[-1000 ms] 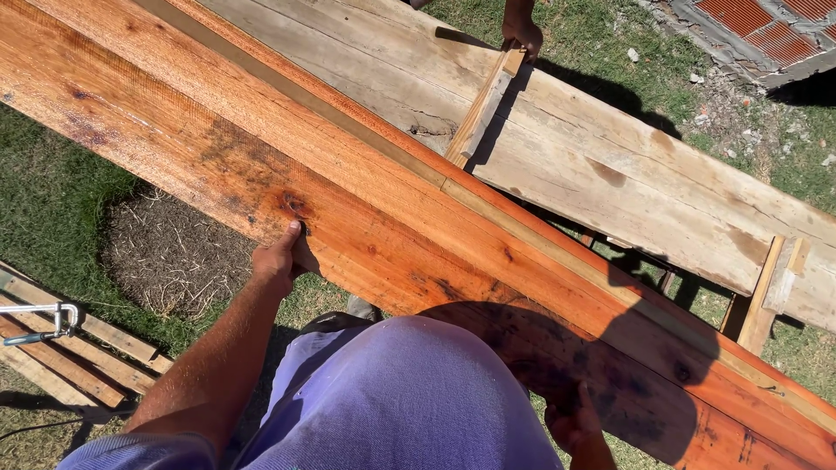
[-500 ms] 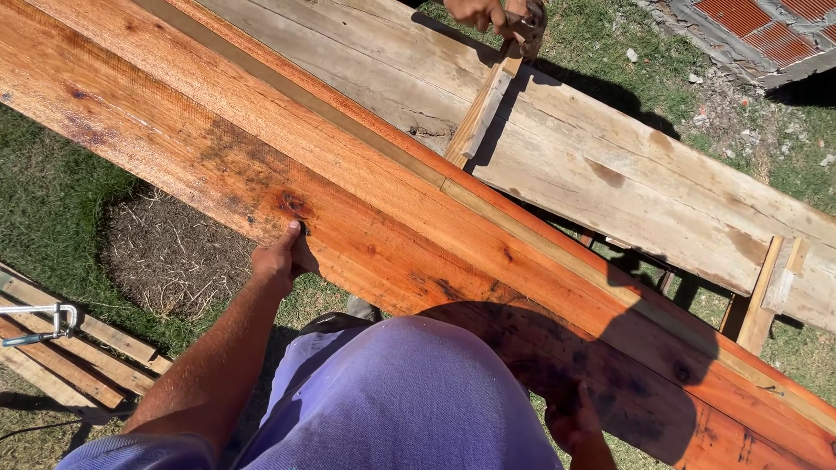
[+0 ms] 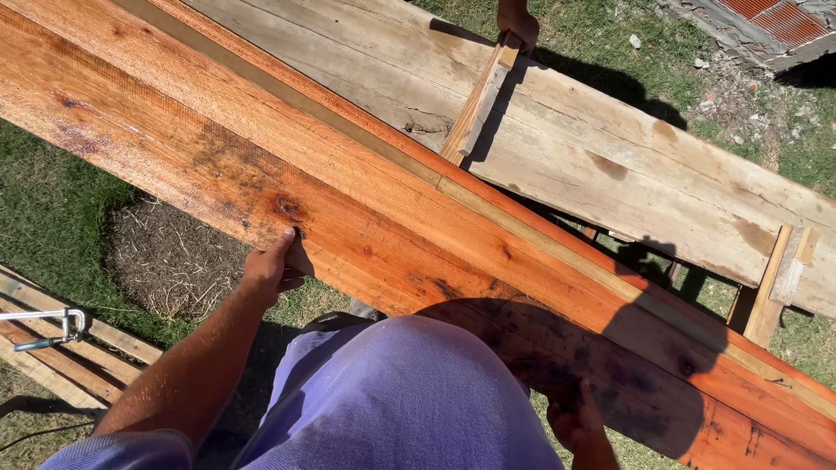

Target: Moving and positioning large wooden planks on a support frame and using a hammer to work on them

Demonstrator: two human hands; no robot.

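Observation:
A long reddish wooden plank point(image 3: 366, 200) runs diagonally from the upper left to the lower right. My left hand point(image 3: 272, 265) grips its near lower edge, thumb on the plank's face beside a dark knot. My right hand point(image 3: 575, 418) holds the same edge further right, in my body's shadow. A thin pale strip point(image 3: 488, 202) lies along the plank's far edge.
Behind the plank lies a wide grey weathered board point(image 3: 627, 165) with a short wooden cross-piece point(image 3: 477, 103); another person's hand point(image 3: 518, 22) touches its top end. Grass and a dry straw patch point(image 3: 165, 261) are below. Slats with a metal clamp point(image 3: 52, 326) lie at the left.
The other person's hand at the top of the cross-piece has shifted slightly. My hands and the plank stay as they were.

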